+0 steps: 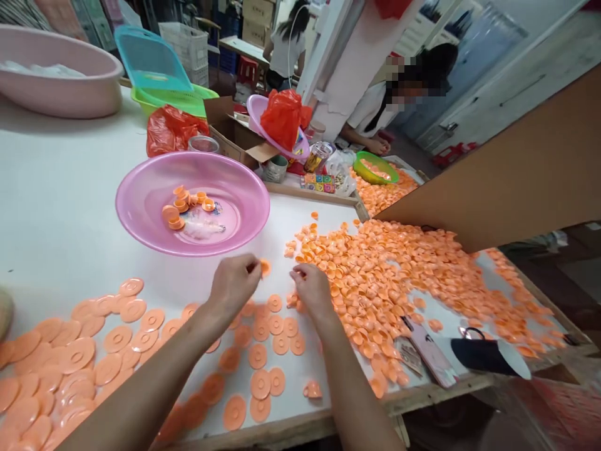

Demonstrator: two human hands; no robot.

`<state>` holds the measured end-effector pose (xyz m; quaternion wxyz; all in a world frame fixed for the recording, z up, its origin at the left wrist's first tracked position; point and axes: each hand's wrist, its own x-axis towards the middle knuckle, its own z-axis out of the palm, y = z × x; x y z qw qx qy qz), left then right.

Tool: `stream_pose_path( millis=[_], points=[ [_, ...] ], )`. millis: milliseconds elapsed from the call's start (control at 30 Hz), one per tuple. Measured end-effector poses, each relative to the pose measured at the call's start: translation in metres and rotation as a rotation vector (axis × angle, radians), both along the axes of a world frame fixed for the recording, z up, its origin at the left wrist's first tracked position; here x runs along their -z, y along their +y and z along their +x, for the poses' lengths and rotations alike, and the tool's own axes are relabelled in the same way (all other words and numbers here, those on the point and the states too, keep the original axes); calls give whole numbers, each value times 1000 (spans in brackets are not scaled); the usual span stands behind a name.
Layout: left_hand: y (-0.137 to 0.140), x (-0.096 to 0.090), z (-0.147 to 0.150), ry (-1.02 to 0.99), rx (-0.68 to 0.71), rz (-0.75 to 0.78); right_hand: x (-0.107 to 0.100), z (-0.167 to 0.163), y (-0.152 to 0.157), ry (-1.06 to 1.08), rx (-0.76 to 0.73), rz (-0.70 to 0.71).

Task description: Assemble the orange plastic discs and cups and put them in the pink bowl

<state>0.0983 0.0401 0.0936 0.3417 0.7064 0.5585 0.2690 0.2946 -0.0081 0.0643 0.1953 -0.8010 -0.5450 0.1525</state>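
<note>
The left hand (233, 283) pinches a small orange cap (265, 267) between thumb and fingertips, just above the table (61, 232). The right hand (310, 287) has its fingers curled together at the edge of the cap pile (399, 275); whether they grip a piece cannot be told. The cap looks light, stiff and smooth, best taken by its rim. Round, it has no long axis; its facing is blurred. Flat discs (263, 341) lie below, a pink bowl (141, 219) beyond.
</note>
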Motion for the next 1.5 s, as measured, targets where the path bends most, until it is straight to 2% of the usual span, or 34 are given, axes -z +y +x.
stream_pose_path(
  millis=[100,167,233,267,333,400,467,567,667,867,1067,1167,1267,1300,1367,1433,1467,1500],
  points=[
    [31,-38,-39,-139,-244,311,3,21,-7,-146,68,-30],
    [48,-56,-67,-121,-409,397,6,26,-6,-119,54,-74],
    [48,-61,-87,-71,-468,442,8,27,-2,-80,54,-95],
    [40,-58,-92,-54,-444,455,7,27,0,-73,55,-96],
    [16,-41,-93,-38,-266,390,5,23,5,-78,50,-85],
    [-10,-13,-85,9,-20,190,3,13,8,-38,32,-33],
    [-26,18,-73,122,101,12,4,-6,9,119,8,53],
    [-26,50,-58,237,79,-67,11,-45,8,427,-79,114],
    [-16,60,-54,230,64,-66,22,-81,3,503,-200,100],
    [-18,71,-66,133,151,-50,39,-108,-7,272,-302,118],
    [-21,92,-67,29,103,19,46,-121,-19,-80,-410,72],
    [-21,84,-70,-77,91,-34,41,-128,-19,-168,-402,74],
    [-25,61,-82,-290,-14,-202,33,-139,-36,-190,-374,93],
    [-28,51,-89,-355,-54,-251,29,-142,-48,-175,-399,107],
    [-34,31,-105,-419,-109,-290,19,-141,-84,-83,-542,164],
    [-41,16,-124,-406,-164,-268,3,-124,-124,34,-632,294],
    [-44,11,-132,-397,-201,-256,-6,-109,-140,66,-529,402],
    [-46,9,-139,-403,-233,-257,-17,-90,-152,58,-304,529]
  ],
)
